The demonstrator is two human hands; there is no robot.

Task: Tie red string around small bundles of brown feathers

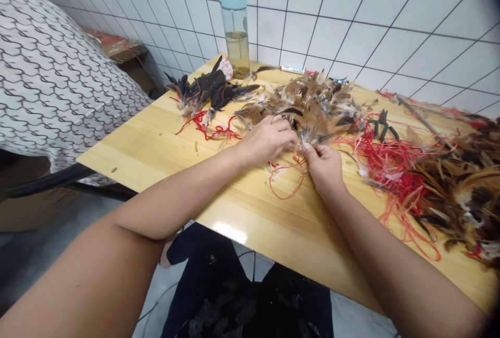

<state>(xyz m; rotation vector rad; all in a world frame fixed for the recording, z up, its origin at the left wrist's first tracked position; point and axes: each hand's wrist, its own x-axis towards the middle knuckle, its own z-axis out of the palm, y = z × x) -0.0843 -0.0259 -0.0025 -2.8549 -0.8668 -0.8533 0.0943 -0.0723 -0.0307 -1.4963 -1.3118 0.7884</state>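
A bunch of brown feathers (314, 119) fans out above my fingertips, its pale base down between my hands. My right hand (325, 165) pinches that base between thumb and fingers. Close beside it on the left, my left hand (269, 140) has its fingers curled in toward the same spot; what they grip is too small to make out. A loop of thin red cord (287, 197) hangs from there onto the wooden table (250, 213). Behind my hands lies a heap of brown feathers (289, 90).
Black feathers (213, 85) lie to the left with red cord (201, 124). A water bottle (237, 41) stands by the tiled wall, a marker (292, 69) near it. Rightward are tangled red cords (394, 155), black-handled pliers (385, 125) and more feathers (464, 171). Patterned cloth (58, 67) hangs at left.
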